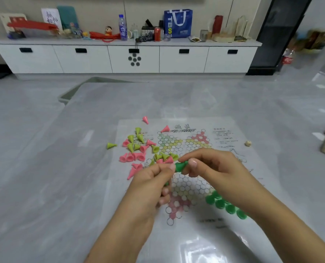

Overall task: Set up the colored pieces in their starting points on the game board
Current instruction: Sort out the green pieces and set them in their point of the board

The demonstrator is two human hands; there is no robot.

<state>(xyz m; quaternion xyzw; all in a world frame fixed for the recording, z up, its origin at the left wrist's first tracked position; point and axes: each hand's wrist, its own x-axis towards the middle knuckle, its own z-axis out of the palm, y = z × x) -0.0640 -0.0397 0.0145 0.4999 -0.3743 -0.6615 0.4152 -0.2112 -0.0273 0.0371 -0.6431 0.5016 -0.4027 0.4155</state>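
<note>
Your hands, left (pixel 154 179) and right (pixel 211 164), pinch one dark green cone (pixel 180 166); green row (pixel 226 205) sits lower right of the Chinese checkers sheet (pixel 224 133), pink and lime cones (pixel 137 149) remain loose.

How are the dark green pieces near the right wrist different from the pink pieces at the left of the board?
The dark green pieces stand upright in a tidy row on the board's near-right point; the pink pieces mostly lie tipped over, scattered and mixed with yellow-green pieces. Dark green looks set up, pink not yet. Both look like the same small cones.
</note>
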